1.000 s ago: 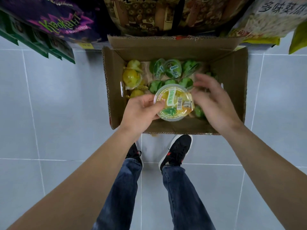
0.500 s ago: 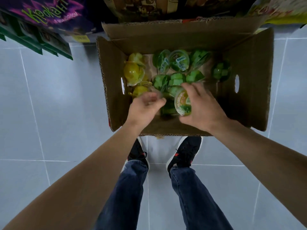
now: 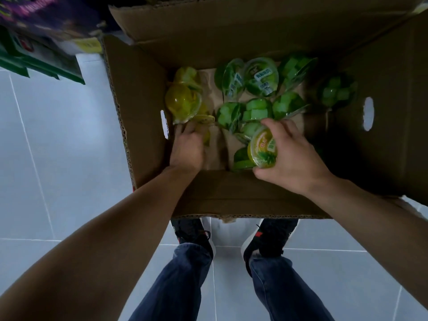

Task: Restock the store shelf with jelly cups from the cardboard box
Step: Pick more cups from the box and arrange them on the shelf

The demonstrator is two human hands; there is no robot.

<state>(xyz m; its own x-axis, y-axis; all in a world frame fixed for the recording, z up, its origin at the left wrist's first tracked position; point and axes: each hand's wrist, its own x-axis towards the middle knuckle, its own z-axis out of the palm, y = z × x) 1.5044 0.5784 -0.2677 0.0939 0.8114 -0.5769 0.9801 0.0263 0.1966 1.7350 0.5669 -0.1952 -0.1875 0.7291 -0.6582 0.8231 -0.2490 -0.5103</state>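
Left hand (image 3: 186, 148) now deeper in cardboard box (image 3: 141, 107), grip unclear; right hand (image 3: 289, 156) gripping jelly cup (image 3: 262, 148).

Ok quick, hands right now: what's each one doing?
Left hand: down in the cardboard box reaching at a yellow jelly cup; grip cannot be told.
Right hand: holding an orange-lidded jelly cup.

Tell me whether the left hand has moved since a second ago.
Yes. The left hand has gone deeper into the cardboard box, toward its left wall, and now reaches the yellow jelly cups instead of holding the orange-lidded cup.
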